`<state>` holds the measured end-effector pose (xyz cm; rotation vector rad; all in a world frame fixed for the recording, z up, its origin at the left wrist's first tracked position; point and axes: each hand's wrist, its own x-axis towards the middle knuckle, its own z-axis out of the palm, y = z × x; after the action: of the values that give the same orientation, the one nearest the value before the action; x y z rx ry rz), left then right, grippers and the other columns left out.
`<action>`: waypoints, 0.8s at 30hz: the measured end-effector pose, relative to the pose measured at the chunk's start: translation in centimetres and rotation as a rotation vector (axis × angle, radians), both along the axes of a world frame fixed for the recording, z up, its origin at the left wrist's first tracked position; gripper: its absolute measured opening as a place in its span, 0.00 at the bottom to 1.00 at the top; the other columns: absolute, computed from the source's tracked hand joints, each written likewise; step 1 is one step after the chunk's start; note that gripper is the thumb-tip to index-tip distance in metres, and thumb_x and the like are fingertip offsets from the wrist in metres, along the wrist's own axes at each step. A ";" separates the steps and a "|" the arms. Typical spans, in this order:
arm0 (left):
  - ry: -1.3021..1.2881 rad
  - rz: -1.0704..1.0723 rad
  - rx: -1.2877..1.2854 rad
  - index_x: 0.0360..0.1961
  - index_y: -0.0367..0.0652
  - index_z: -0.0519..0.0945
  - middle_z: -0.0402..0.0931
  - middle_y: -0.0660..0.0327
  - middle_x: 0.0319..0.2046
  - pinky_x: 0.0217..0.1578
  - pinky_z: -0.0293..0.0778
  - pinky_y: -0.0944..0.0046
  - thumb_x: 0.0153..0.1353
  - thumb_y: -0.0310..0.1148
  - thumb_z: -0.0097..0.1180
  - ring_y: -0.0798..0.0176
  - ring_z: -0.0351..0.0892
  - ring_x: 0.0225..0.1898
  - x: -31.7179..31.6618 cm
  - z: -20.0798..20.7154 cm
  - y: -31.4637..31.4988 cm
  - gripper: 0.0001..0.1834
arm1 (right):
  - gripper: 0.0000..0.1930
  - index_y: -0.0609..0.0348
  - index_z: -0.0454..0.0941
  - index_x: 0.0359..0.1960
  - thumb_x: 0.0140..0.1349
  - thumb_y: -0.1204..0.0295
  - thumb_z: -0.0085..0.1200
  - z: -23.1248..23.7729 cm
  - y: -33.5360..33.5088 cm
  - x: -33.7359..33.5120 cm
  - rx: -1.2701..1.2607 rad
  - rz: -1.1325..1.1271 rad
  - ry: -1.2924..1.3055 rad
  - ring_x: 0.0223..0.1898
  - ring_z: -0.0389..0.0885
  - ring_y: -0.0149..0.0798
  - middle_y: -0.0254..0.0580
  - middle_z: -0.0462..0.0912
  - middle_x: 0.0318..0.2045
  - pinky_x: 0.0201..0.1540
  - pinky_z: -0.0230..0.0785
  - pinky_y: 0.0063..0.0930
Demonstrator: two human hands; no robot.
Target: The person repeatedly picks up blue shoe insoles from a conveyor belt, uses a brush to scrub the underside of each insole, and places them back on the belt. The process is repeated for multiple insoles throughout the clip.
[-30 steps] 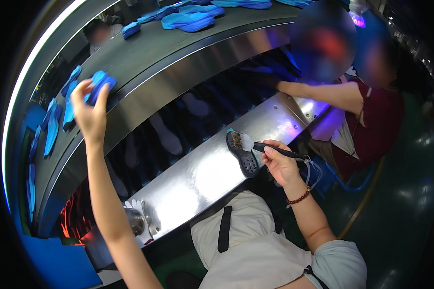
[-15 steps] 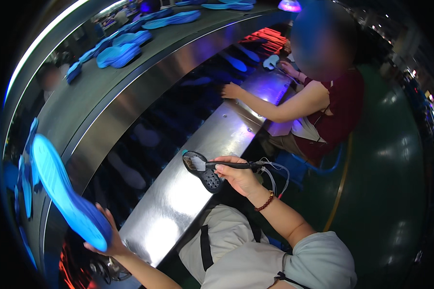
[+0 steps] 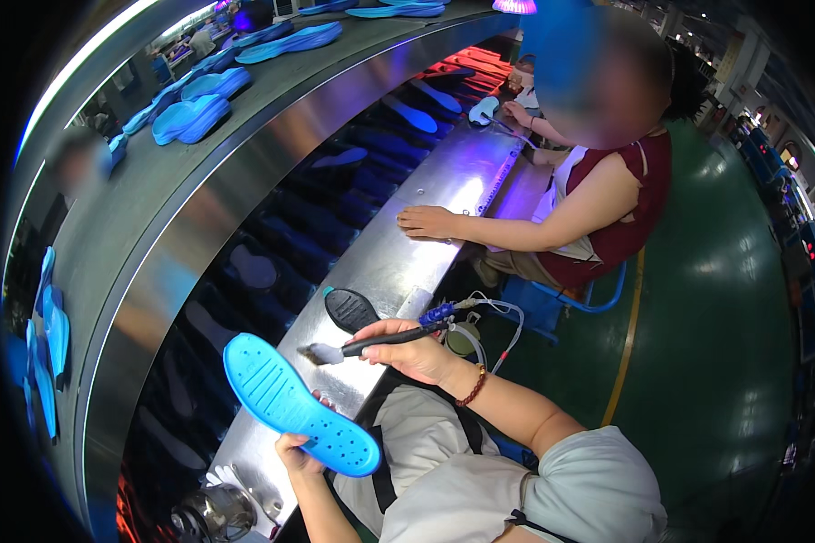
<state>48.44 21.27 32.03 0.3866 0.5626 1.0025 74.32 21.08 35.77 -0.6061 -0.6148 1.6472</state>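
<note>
My left hand (image 3: 301, 454) grips a bright blue shoe sole (image 3: 301, 407) near its lower edge. The sole is tilted, with its grooved and holed face showing. In my right hand (image 3: 418, 355) is a black-handled brush (image 3: 380, 342) fed by thin tubes. Its pale, dark-tipped bristles stand just right of the sole, apart from it. A black shoe sole (image 3: 351, 309) lies on the steel ledge (image 3: 380, 244) beyond the brush, partly hidden by my right hand.
An upper belt (image 3: 91, 244) carries several blue soles (image 3: 192, 119). Dark soles (image 3: 254, 267) lie on a lower line beside the ledge. A metal pot (image 3: 222, 514) stands at the near left. A co-worker in dark red (image 3: 607, 199) sits to the right, one hand on the ledge.
My left hand has brought the blue sole from the far left to the front of me, turning its grooved face up. The brush has moved off the black sole, down and left.
</note>
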 end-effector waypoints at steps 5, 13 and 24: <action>-0.028 -0.074 -0.007 0.56 0.26 0.64 0.73 0.46 0.50 0.58 0.66 0.48 0.24 0.27 0.48 0.45 0.75 0.50 2.2 0.4 0.1 0.46 | 0.15 0.64 0.76 0.45 0.56 0.76 0.59 1.0 0.2 -1.3 0.038 0.117 -0.061 0.46 0.76 0.29 0.40 0.80 0.42 0.52 0.68 0.23; -0.117 -0.087 0.045 0.61 0.39 0.62 0.68 0.46 0.55 0.59 0.63 0.45 0.41 0.51 0.41 0.42 0.70 0.54 3.9 1.3 -0.5 0.44 | 0.15 0.66 0.75 0.47 0.57 0.78 0.57 0.2 -0.3 -1.8 0.013 0.145 -0.042 0.46 0.77 0.33 0.43 0.80 0.43 0.53 0.67 0.27; -0.267 -0.036 -0.019 0.64 0.45 0.60 0.68 0.44 0.55 0.52 0.69 0.41 0.50 0.79 0.27 0.39 0.72 0.51 5.0 2.2 0.0 0.54 | 0.11 0.68 0.78 0.42 0.57 0.79 0.56 0.9 1.7 -2.5 0.008 -0.001 -0.089 0.39 0.80 0.31 0.44 0.82 0.37 0.46 0.72 0.24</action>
<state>53.45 21.30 34.26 0.2398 0.3234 0.9942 71.83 22.81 36.66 -0.6762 -0.6850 1.6230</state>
